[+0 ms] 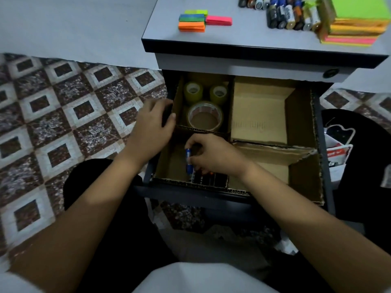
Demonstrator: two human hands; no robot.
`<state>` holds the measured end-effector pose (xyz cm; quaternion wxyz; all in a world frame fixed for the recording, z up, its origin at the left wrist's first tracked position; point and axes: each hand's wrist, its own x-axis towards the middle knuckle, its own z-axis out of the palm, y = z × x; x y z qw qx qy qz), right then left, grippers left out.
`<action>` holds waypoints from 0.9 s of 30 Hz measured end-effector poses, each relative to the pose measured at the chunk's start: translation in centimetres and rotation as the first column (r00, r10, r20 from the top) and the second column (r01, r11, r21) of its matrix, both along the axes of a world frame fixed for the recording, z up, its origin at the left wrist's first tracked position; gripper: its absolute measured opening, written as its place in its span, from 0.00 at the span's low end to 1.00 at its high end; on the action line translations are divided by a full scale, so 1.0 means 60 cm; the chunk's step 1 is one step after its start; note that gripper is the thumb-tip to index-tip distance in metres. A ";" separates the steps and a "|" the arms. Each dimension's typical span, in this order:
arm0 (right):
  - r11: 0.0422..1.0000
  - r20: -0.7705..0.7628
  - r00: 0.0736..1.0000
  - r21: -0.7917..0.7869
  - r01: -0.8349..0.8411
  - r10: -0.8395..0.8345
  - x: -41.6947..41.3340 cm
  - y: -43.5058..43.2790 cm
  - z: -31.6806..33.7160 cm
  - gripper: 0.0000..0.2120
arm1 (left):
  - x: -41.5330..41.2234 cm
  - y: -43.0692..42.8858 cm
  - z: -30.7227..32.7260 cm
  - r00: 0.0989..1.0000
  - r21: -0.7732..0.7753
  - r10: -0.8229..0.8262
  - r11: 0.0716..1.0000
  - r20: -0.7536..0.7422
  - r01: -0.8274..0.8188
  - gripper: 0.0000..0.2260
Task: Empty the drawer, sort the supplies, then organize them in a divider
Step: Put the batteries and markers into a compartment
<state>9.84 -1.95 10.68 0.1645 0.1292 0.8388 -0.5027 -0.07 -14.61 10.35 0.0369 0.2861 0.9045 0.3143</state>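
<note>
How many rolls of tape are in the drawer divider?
3, all in the divider's back-left compartment: left small roll and right small roll at the back, large roll in front. More may hide farther back.

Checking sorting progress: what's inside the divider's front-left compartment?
A blue battery pinched by the right hand, plus a row of dark batteries along the front wall. The hand hides the floor beneath it.

Three tape rolls [205,117], four flag pads [192,26]

Brown & white square-pattern floor [63,123] on left, black round thing [364,176] w/ red-white packet [336,154] on right
</note>
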 end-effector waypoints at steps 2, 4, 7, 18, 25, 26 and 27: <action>0.997 -0.014 0.999 0.065 -0.032 0.033 -0.014 -0.008 -0.008 0.12 | 0.003 0.004 -0.016 0.998 -0.014 -0.003 1.000 0.066 0.004 0.20; 0.990 -0.021 0.997 0.124 -0.069 0.073 -0.025 -0.015 -0.016 0.14 | 0.005 0.007 -0.027 0.991 -0.006 -0.009 1.000 0.132 0.010 0.23; 0.983 0.015 0.995 0.153 -0.103 0.102 -0.034 -0.020 -0.031 0.16 | 0.002 0.007 -0.035 0.984 0.013 0.009 1.000 0.178 -0.011 0.24; 0.964 0.187 0.980 0.241 -0.115 0.070 -0.045 -0.018 -0.067 0.07 | 0.001 0.004 -0.048 0.982 0.057 0.052 0.996 0.183 -0.063 0.25; 0.938 0.183 0.976 0.301 -0.174 0.122 -0.046 -0.020 -0.071 0.10 | 0.001 0.003 -0.052 0.981 0.075 0.050 0.995 0.185 -0.065 0.25; 0.936 0.187 0.973 0.299 -0.186 0.133 -0.046 -0.019 -0.071 0.11 | 0.000 0.003 -0.052 0.982 0.078 0.049 0.995 0.185 -0.064 0.25; 0.933 0.190 0.971 0.299 -0.200 0.147 -0.045 -0.019 -0.071 0.11 | 0.000 0.003 -0.052 0.982 0.080 0.048 0.995 0.185 -0.063 0.25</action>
